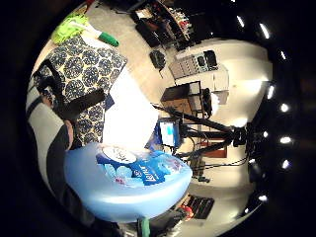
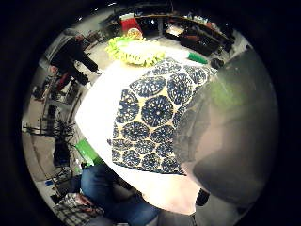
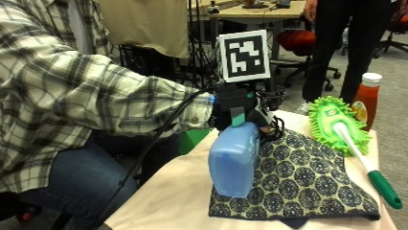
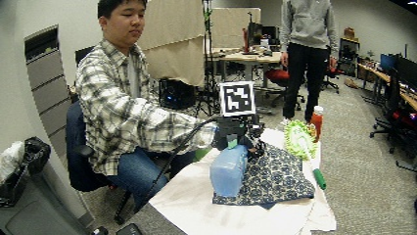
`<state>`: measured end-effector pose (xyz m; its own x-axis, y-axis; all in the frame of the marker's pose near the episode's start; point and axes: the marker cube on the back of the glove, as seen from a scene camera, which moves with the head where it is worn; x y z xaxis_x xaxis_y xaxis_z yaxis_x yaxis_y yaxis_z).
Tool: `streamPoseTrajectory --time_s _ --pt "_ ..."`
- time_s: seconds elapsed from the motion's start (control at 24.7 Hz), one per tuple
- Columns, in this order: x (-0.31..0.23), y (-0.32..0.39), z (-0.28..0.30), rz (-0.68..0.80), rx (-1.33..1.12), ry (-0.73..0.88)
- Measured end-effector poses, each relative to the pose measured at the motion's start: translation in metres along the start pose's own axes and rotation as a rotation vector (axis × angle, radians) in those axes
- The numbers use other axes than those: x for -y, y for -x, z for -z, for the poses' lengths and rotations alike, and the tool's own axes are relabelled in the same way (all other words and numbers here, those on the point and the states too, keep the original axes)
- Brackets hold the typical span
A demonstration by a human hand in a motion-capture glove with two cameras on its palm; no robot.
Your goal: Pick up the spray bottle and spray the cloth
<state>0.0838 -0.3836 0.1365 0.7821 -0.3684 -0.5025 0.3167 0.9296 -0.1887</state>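
Outside view: gloved right hand (image 3: 245, 112) grips smooth blue spray bottle (image 3: 234, 160) on patterned cloth (image 3: 306, 184).

No legible text; spray bottle (image 1: 129, 185) label lettering unreadable.

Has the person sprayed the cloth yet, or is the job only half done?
About half done, as far as these views show. The gloved right hand already grips the top of the blue spray bottle, which stands at the edge of the patterned cloth. No mist or wet patch shows on the cloth, so spraying seems to be still left.
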Motion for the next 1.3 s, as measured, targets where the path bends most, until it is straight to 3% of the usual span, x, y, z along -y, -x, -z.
streamPoseTrajectory --time_s 0.45,0.97,1.3 --pt "-0.005 -0.034 0.031 -0.147 0.281 -0.154" --pt "-0.007 -0.056 0.053 -0.345 1.001 -0.412" --pt "0.004 -0.038 0.069 -0.314 1.34 -0.527"
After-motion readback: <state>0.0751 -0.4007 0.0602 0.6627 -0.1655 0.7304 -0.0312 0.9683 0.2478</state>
